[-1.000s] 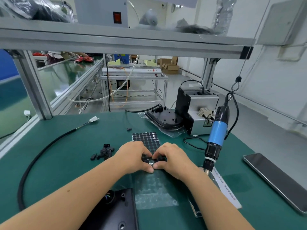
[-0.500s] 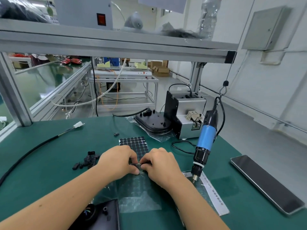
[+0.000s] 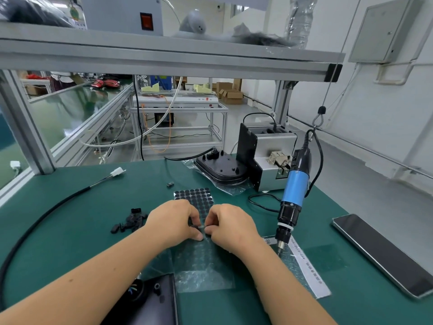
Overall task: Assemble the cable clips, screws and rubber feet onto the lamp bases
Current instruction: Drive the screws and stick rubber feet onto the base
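A sheet of black rubber feet (image 3: pixel 195 197) lies on the green table, its near part mostly a bare clear backing. My left hand (image 3: pixel 173 220) and my right hand (image 3: pixel 230 225) sit side by side over the sheet's middle, fingers curled, pinching at the sheet where their fingertips meet. What lies under the fingertips is hidden. A black lamp base (image 3: pixel 150 301) lies at the near edge below my left arm. Several black cable clips (image 3: pixel 131 222) lie in a small heap left of my left hand. A single clip (image 3: pixel 170 184) lies beyond the sheet.
A blue electric screwdriver (image 3: pixel 293 200) hangs tip-down right of my right hand. Behind it stand a grey screw feeder (image 3: pixel 267 158) and stacked black lamp bases (image 3: pixel 222 168) on plastic. A black cable (image 3: pixel 46 214) curves across the left. A phone (image 3: pixel 384 252) lies at the right.
Both hands stay on the rubber feet sheet; their fingertips have drawn closer into a pinch. The camera has tilted, so the scene sits lower and more to the left.
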Motion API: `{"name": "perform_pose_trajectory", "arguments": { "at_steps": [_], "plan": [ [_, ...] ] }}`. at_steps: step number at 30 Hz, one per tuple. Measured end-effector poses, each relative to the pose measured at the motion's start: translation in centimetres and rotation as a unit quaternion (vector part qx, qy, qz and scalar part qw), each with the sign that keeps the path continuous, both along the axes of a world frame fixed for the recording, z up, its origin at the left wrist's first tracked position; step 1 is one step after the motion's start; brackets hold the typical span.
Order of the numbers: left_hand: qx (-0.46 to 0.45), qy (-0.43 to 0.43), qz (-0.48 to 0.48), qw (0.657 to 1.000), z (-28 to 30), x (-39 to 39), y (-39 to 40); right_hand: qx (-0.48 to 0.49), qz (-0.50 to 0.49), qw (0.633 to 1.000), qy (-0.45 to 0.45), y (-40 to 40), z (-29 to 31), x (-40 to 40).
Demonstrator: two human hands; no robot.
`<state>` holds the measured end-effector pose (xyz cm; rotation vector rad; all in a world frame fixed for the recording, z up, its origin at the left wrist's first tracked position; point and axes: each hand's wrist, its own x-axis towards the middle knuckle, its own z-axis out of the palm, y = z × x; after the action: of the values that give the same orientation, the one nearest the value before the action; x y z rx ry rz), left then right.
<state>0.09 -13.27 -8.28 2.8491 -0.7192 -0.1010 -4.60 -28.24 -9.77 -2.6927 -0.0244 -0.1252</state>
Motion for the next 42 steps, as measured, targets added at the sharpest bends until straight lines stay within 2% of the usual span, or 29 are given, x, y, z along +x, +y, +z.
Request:
{"name": "perform_pose_trajectory", "arguments": {
  "at_steps": [8,15,21,27,29,31,34,36,42],
  "plan": [
    [-0.006,-0.005,0.004,1.000,-0.2,0.1,0.0,0.051,0.009,0.999,0.002,-0.5,-0.1,0.1],
    [-0.013,0.002,0.005,1.000,-0.1,0.0,0.0,0.036,0.036,0.999,0.002,-1.0,0.1,0.2],
    [-0.016,0.000,0.004,1.000,0.1,-0.2,-0.1,0.021,0.029,0.999,-0.031,-1.2,0.2,0.0],
    [-0.023,-0.004,0.009,1.000,-0.1,-0.2,-0.1,-0.038,0.050,0.995,-0.084,-0.6,0.5,-1.1],
    [-0.022,-0.003,0.007,1.000,-0.1,-0.3,0.0,0.011,0.043,0.994,-0.102,-0.4,1.4,-1.6],
    [-0.043,0.024,-0.007,0.999,0.2,-0.4,0.4,0.136,0.034,0.986,-0.095,-0.2,2.5,-2.5],
    [-0.145,0.119,-0.027,0.982,1.4,-1.0,2.6,0.319,0.046,0.947,-0.001,0.8,3.6,-4.5],
    [-0.203,0.128,-0.014,0.971,2.0,-2.0,4.8,0.389,0.062,0.917,0.065,2.0,3.5,-6.0],
    [-0.314,0.100,0.018,0.944,1.5,-8.0,10.9,0.373,0.101,0.911,0.144,5.5,3.4,-9.8]
  ]
}}
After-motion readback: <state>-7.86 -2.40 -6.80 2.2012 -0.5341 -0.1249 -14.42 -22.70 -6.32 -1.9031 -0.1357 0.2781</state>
